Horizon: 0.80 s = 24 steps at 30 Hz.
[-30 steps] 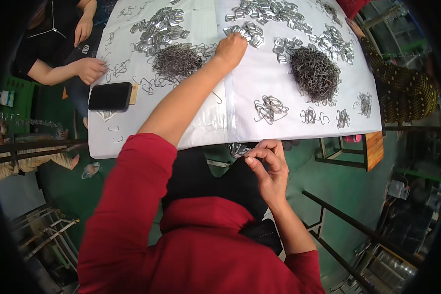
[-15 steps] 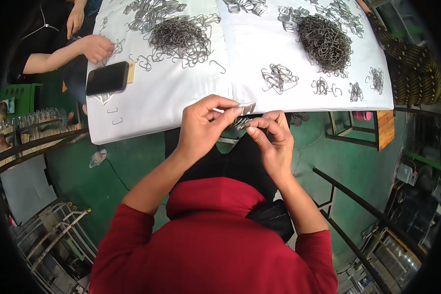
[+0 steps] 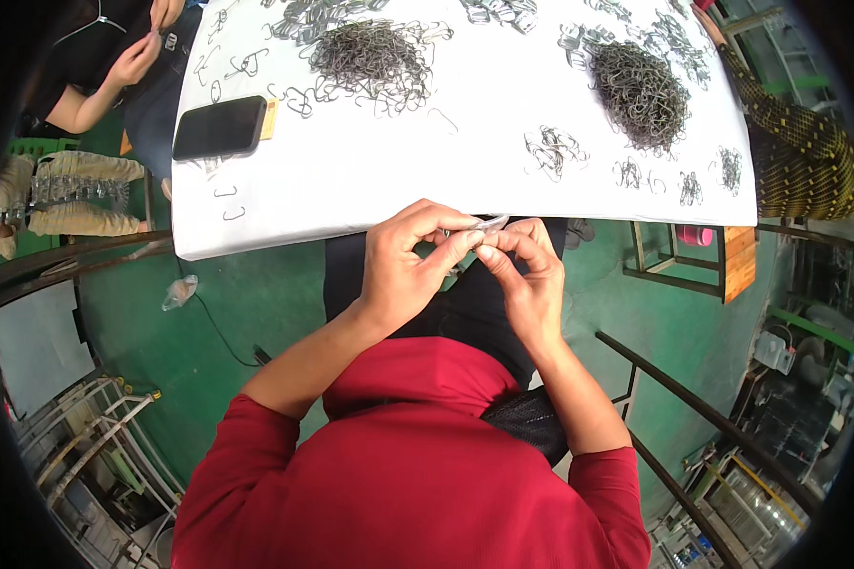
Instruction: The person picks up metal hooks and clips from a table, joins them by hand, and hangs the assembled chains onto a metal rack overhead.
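Note:
In front of the table's near edge, my left hand (image 3: 403, 266) pinches a small shiny flat metal buckle (image 3: 492, 224) between thumb and fingers. My right hand (image 3: 529, 275) meets it at the fingertips, its thumb and forefinger pressed together on something small that the fingers hide. On the white tabletop (image 3: 351, 180) lie a heap of bent wire hooks (image 3: 365, 59) at the left and another dark heap of wire hooks (image 3: 640, 95) at the right. Flat metal buckles (image 3: 503, 11) are spread behind them.
Small clusters of hooks (image 3: 553, 150) lie at the table's right. A black phone (image 3: 220, 128) rests near the left edge. A co-worker's hands (image 3: 140, 57) are at far left; a person in a patterned sleeve (image 3: 807, 142) is at far right. A wooden stool (image 3: 738, 261) stands below the table.
My fingertips have come closer together, and the dark wire bunch seen between them is now hidden. The co-worker's hand has lifted off the table. The view has shifted slightly.

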### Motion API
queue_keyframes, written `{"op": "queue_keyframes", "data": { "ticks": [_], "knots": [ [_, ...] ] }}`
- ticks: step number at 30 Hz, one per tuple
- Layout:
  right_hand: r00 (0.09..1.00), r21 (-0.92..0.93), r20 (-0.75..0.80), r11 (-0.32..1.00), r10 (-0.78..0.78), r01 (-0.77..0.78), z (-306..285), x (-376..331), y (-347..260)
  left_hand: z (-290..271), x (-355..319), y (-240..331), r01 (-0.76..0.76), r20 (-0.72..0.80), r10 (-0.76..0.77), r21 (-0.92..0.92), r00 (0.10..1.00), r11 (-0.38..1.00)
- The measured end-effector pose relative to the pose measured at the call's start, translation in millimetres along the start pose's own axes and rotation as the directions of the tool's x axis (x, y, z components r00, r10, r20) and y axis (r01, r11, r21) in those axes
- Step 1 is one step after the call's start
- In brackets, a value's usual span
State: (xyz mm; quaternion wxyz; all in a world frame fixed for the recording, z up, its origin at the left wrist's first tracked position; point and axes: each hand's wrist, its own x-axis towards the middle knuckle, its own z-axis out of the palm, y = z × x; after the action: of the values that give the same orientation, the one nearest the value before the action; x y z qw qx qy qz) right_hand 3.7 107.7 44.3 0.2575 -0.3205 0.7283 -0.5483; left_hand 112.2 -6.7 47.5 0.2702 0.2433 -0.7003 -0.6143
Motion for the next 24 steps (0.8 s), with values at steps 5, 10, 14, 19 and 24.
{"op": "queue_keyframes", "data": {
  "ticks": [5, 10, 14, 19, 24],
  "knots": [
    [0.978, 0.003, 0.199, 0.998, 0.056, -0.057, -17, 12, 7, -5, -8, -1, 0.010, -0.014, -0.010, -0.061, 1.000, 0.998],
    [0.984, -0.212, 0.177, 0.976, -0.003, 0.041, -21, 86, 15, -7, -10, 3, -0.013, -0.016, 0.013, -0.053, 1.000, 0.999],
    [0.967, -0.497, 0.245, 0.849, -0.062, 0.180, 18, 161, 22, -4, -8, 7, -0.058, -0.028, 0.058, 0.017, 0.998, 0.998],
    [0.918, -0.774, 0.393, 0.560, 0.059, 0.296, 49, 182, 16, -8, -11, 6, -0.058, -0.040, 0.057, -0.001, 0.998, 0.998],
    [0.938, -0.742, 0.346, 0.602, -0.030, 0.293, 25, 167, 30, -6, -8, 4, -0.110, -0.037, 0.111, 0.025, 0.993, 0.994]
  ]
}}
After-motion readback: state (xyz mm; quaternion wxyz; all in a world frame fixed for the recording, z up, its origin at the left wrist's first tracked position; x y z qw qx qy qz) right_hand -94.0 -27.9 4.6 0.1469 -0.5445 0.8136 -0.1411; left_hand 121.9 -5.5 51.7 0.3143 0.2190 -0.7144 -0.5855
